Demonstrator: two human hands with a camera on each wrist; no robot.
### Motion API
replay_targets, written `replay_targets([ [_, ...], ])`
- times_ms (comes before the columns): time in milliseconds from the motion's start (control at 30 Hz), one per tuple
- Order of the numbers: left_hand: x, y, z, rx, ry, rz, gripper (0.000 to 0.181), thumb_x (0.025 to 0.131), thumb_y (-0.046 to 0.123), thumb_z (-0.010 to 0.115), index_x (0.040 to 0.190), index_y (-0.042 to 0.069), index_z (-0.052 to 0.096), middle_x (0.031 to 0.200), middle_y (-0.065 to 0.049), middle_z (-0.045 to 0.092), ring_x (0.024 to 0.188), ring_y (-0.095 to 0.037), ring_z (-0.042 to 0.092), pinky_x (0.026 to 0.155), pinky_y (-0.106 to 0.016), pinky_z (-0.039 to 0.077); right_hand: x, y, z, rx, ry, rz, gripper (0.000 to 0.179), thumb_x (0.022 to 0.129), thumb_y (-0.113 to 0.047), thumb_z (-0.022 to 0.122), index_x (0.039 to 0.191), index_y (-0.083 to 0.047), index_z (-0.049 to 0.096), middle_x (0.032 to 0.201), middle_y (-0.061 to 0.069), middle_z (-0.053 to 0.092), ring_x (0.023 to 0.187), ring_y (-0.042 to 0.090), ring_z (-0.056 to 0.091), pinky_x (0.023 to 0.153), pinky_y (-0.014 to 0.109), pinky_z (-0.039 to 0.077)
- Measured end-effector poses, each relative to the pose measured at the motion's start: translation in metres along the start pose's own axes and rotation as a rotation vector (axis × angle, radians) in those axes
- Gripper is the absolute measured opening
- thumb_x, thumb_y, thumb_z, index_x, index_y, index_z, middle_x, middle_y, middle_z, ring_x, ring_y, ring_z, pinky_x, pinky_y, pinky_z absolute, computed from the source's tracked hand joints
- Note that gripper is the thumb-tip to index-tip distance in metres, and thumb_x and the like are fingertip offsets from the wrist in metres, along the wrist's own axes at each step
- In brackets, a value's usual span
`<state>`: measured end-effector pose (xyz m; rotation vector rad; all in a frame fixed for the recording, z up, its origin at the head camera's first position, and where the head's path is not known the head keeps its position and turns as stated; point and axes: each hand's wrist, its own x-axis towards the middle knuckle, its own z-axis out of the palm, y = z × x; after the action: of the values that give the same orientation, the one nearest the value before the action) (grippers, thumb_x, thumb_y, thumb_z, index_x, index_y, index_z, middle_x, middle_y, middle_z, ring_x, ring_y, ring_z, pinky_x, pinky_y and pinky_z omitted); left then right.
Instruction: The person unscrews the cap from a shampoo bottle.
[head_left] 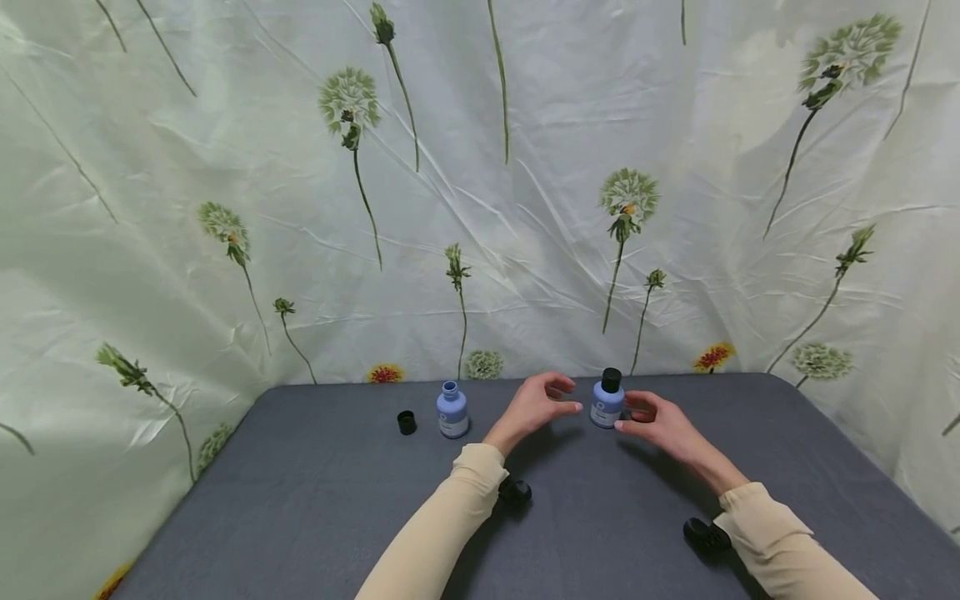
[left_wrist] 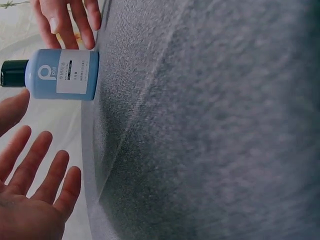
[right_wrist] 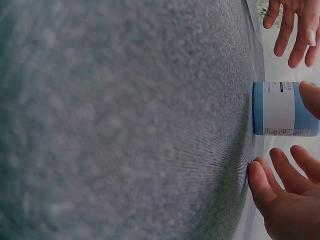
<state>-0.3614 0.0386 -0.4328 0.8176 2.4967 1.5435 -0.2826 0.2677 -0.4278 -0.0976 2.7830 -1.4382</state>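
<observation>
A blue bottle [head_left: 607,406] with a black cap and a white label stands upright on the grey table, between the two hands. To its left is my left hand [head_left: 534,406], fingers spread and bent loosely, with a gap between it and the bottle. My right hand [head_left: 666,425] is close by the right side, its thumb at the bottle's front edge and its fingers apart. In the right wrist view the thumb overlaps the blue bottle [right_wrist: 279,112], while the other fingers [right_wrist: 287,175] stay off it. Neither hand grips anything.
Further left, a second blue bottle [head_left: 452,417] stands uncapped, its neck showing. Beside it sits a loose black cap [head_left: 407,422]. A white curtain [head_left: 525,208] with a dandelion print hangs behind the table's [head_left: 337,500] far edge. Black devices [head_left: 515,493] are worn at both wrists.
</observation>
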Motion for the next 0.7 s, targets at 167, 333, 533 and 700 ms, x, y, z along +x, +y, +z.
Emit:
replay_targets([
  [167, 0.009, 0.0, 0.002, -0.043, -0.04, 0.013, 0.045, 0.084, 0.019, 0.079, 0.124, 0.005, 0.065, 0.119, -0.007, 0.066, 0.11, -0.027, 0.061, 0.084, -0.035, 0.051, 0.003, 0.0, -0.003, 0.015, -0.021, -0.019, 0.073, 0.092, -0.027, 0.072, 0.144, 0.009, 0.035, 0.144, 0.032, 0.041, 0.128, 0.048, 0.045, 0.1, 0.056, 0.04],
  [333, 0.015, 0.004, 0.005, -0.072, -0.079, 0.034, 0.044, 0.087, 0.022, 0.078, 0.126, 0.009, 0.064, 0.122, -0.007, 0.065, 0.113, -0.027, 0.06, 0.087, -0.036, 0.05, 0.006, 0.002, -0.005, 0.022, -0.048, -0.029, 0.074, 0.091, -0.027, 0.072, 0.146, 0.007, 0.035, 0.144, 0.031, 0.041, 0.129, 0.048, 0.043, 0.101, 0.056, 0.04],
  [533, 0.021, 0.009, 0.012, -0.04, -0.053, 0.095, 0.04, 0.087, 0.021, 0.076, 0.124, 0.01, 0.065, 0.118, 0.002, 0.065, 0.111, -0.023, 0.061, 0.085, -0.031, 0.05, 0.013, 0.007, -0.006, 0.026, -0.07, -0.07, 0.076, 0.091, -0.029, 0.072, 0.147, 0.007, 0.034, 0.143, 0.031, 0.043, 0.129, 0.046, 0.044, 0.099, 0.055, 0.041],
  [700, 0.023, 0.017, 0.018, -0.077, -0.029, 0.086, 0.041, 0.087, 0.02, 0.076, 0.125, 0.008, 0.065, 0.121, 0.0, 0.065, 0.112, -0.022, 0.06, 0.086, -0.031, 0.05, 0.016, 0.009, -0.008, 0.06, -0.088, -0.095, 0.072, 0.092, -0.024, 0.072, 0.146, 0.008, 0.035, 0.139, 0.03, 0.047, 0.127, 0.044, 0.048, 0.098, 0.051, 0.044],
])
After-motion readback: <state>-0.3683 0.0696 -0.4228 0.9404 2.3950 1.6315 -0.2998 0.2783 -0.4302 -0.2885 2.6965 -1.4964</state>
